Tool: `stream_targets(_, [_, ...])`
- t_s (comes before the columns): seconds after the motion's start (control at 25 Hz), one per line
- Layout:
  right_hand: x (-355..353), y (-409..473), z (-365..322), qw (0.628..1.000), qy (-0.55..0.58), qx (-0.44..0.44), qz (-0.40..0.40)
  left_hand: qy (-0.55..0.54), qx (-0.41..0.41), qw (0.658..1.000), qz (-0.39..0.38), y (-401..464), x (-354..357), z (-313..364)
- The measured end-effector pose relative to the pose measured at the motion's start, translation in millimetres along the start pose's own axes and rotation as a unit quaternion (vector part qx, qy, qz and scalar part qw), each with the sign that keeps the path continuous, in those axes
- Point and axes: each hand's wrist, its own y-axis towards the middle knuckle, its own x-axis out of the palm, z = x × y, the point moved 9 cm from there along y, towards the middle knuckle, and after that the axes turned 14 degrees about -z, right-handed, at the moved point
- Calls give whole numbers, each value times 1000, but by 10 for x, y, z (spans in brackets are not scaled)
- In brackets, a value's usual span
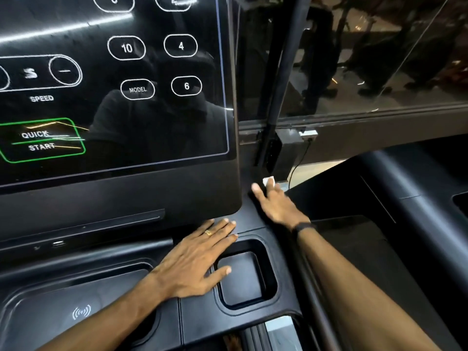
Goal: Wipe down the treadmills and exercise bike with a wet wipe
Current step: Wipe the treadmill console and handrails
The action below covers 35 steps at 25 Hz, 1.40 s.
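The wipe (pixel 268 180) sits under the fingertips of your right hand (pixel 276 203), pressed on the treadmill's (pixel 192 310) black deck just right of the console's (pixel 121 196) lower corner; only a white corner of it shows. Your right fingers lie straight over it, a dark band (pixel 304 228) on that wrist. Your left hand (pixel 195 259) rests flat with fingers spread on the deck beside a square tray (pixel 269 295), wearing a ring (pixel 208 233). The screen (pixel 114 79) above shows SPEED and QUICK START

treadmill console deck (pixel 253 317) | black, recessed trays | left hand (pixel 195 262) flat on it | wet wipe (pixel 268 180) at back edge
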Motion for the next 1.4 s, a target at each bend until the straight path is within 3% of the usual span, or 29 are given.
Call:
stream_targets(0.08, [-172,265,-160,999,7,32,18,6,12,1000,-4,-21,-12,34])
stream_targets(0.16, [-102,380,-424,993,-103,34,38,15,22,1000,-1,-54,-50,66])
stream_targets(0.24, [209,163,-708,971,-224,-72,28,20,27,999,0,-103,-71,89])
stream_targets(0.36, [490,-367,-584,953,-245,-176,11,34,29,999,-16,-222,-22,147])
stream_targets(0.56, [103,31,-191,992,-127,0,19,0,25,1000,-6,-260,-56,164])
stream_targets(0.64, [55,185,-432,986,-161,7,45,-18,30,999,14,-281,-103,170])
stream_targets(0.76, [410,-42,-895,964,-221,-141,46,-48,32,995,78,-464,-169,120])
stream_targets(0.88, [854,-592,-921,925,-273,-264,15,-85,-13,988,132,-716,-202,17])
stream_targets(0.96, [742,-549,-739,931,-294,-212,35,-112,-45,981,149,-782,-226,-62])
stream_targets(1.08, [338,-98,-646,959,-271,-65,50,-127,-61,975,171,-786,-275,-101])
stream_targets(1.12, [282,2,-765,964,-254,-60,48,-119,-69,973,187,-804,-304,-101])
stream_targets(1.2, [364,0,-1124,963,-222,-127,83,-106,-99,963,225,-871,-357,-131])
stream_targets(1.28, [735,-233,-1437,950,-225,-210,58,-102,-125,953,256,-925,-380,-167])
stream_targets(1.4, [1278,-824,-1515,895,-305,-326,3,-111,-132,944,282,-936,-411,-178])
